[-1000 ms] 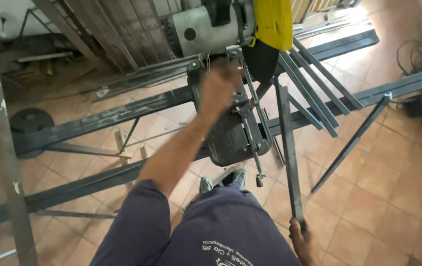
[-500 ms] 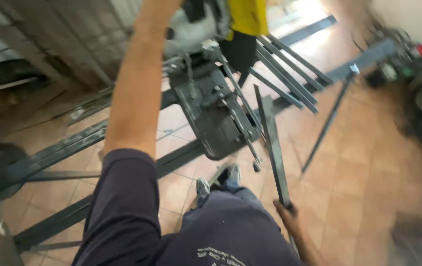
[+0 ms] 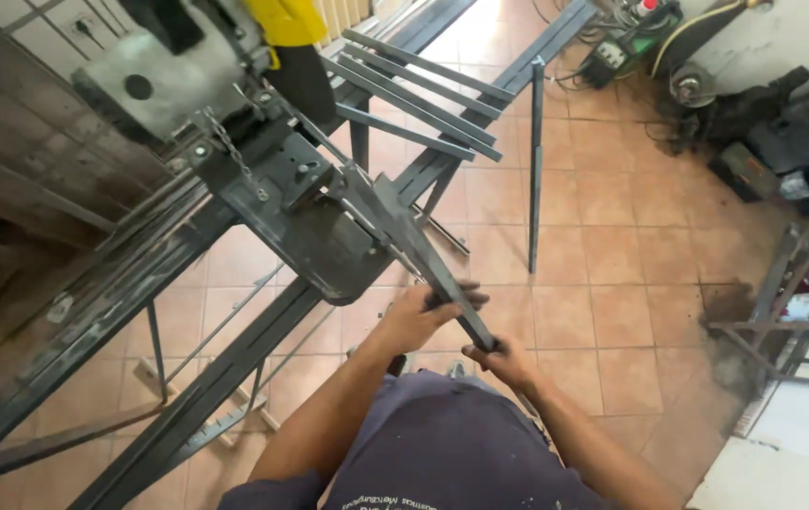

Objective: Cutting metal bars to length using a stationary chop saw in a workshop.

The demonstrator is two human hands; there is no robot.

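Both the left hand [image 3: 423, 316] and the right hand [image 3: 503, 359] are clamped on a steel bar [image 3: 433, 260], steadying its near end against the chop saw's vise plate [image 3: 315, 222].

Counts, head view. Hands: 2, left hand [image 3: 420, 316] + right hand [image 3: 503, 362], both closed on 1 steel bar [image 3: 437, 274]. Chop saw [image 3: 234, 104]: 1, w/ 1 yellow guard [image 3: 283, 19] and 1 short chain [image 3: 227, 146]. Loose bars stacked across the rails [image 3: 423, 99]: approx 5, overlap makes exact no. unclear. Long floor rails [image 3: 168, 283]: 2. Upright bar [image 3: 536, 165] leaning at far rail: 1. Person: 1. Clutter at right wall: too jumbled to count.
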